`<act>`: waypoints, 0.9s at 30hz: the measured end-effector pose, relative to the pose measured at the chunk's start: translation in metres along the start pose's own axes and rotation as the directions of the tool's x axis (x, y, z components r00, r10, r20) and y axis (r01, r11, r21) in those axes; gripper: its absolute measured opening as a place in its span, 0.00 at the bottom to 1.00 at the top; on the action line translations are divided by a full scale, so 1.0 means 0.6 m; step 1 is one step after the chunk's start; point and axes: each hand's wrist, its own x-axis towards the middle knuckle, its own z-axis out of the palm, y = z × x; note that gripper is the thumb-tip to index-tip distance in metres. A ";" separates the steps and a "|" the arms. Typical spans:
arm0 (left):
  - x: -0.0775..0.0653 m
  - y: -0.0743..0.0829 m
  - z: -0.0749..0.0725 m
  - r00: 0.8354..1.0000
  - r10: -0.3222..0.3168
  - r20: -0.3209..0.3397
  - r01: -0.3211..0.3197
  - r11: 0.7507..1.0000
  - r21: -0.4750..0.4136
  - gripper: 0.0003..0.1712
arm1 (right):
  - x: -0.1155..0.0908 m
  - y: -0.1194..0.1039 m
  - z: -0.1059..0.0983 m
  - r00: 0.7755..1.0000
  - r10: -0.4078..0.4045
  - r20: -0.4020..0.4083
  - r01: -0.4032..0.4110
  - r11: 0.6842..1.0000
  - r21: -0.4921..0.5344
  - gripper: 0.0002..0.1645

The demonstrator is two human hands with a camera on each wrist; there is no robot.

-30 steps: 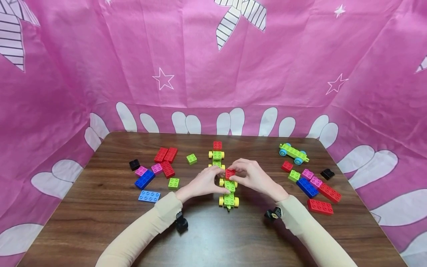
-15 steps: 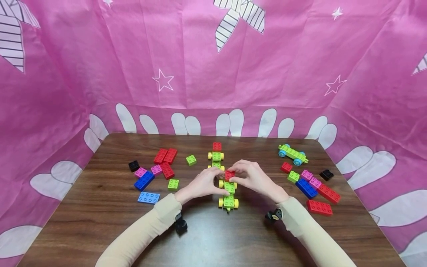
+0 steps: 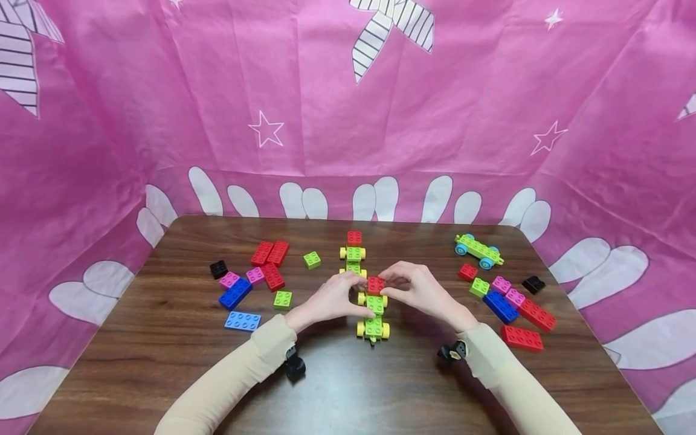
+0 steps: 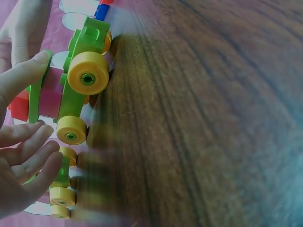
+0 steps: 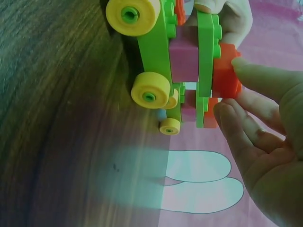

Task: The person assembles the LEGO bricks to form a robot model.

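Observation:
In the head view, a lime-green toy car base with yellow wheels (image 3: 373, 327) stands mid-table. The right wrist view shows a pink brick (image 5: 183, 54) on it, then a thin green brick (image 5: 205, 54), with a red brick (image 5: 224, 71) on its far end. My left hand (image 3: 331, 296) holds the green brick by its ends, between thumb (image 4: 39, 60) and fingers. My right hand (image 3: 415, 289) is at the red brick's right side, fingers loosely bent and apart, the thumb tip just at its edge. A similar car (image 3: 353, 254) with a red brick (image 3: 354, 237) stands behind.
Loose red, pink, blue, black and green bricks (image 3: 235, 293) lie on the left. More bricks (image 3: 500, 305) lie on the right, below a green car base with blue wheels (image 3: 478, 249). A pink curtain (image 3: 326, 121) hangs behind the brown table (image 3: 163, 362).
My right hand has drawn slightly to the right, and its thumb and fingers have eased off the red brick, which shows more fully. The left hand and the cars have stayed put.

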 end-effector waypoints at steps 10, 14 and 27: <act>0.004 -0.001 0.001 1.000 -0.001 0.009 0.001 1.000 -0.003 0.36 | 0.002 0.003 0.004 1.000 0.002 -0.002 -0.002 1.000 -0.009 0.14; 0.003 -0.001 0.001 1.000 0.007 0.014 -0.006 1.000 -0.007 0.36 | 0.002 0.004 0.005 1.000 -0.002 -0.010 0.002 1.000 -0.001 0.14; 0.001 0.001 -0.001 1.000 0.007 0.030 -0.007 1.000 -0.011 0.38 | -0.002 0.006 0.011 0.999 0.008 -0.047 -0.007 0.999 0.036 0.15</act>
